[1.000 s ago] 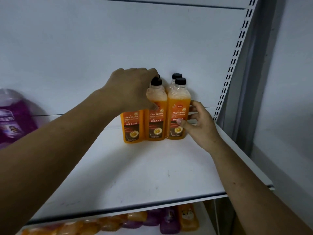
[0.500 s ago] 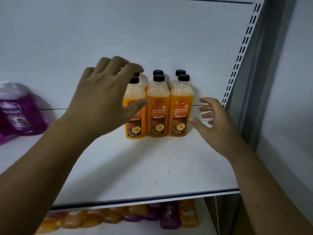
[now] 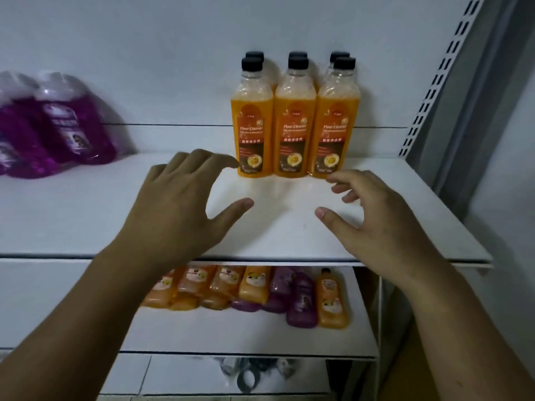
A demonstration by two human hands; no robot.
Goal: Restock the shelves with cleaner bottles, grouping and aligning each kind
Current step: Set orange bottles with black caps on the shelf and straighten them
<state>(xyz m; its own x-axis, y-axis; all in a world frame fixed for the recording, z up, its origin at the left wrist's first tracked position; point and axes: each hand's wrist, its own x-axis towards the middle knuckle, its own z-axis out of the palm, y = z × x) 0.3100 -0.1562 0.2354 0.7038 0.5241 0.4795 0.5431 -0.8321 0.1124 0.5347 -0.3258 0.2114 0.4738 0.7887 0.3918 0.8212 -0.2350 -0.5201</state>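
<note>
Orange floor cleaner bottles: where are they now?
Head view: the orange floor cleaner bottles stand at the back right of the upper shelf, near the slotted upright, purple bottles far left.

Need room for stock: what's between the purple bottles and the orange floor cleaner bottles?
Bare white shelf, per the head view; left hand hovers in front.

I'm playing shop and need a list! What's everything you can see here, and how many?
flat shelf boards: two, white, upper above lower
tall plastic floor cleaner bottles: six, orange with black caps, upper shelf right, two rows of three
large plastic jugs: at least two, purple, upper shelf far left
small squat bottles: several, orange, lower shelf
small rounded bottles: a few, purple, lower shelf
left hand: one, open and empty, over upper shelf
right hand: one, open and empty, over upper shelf
</note>
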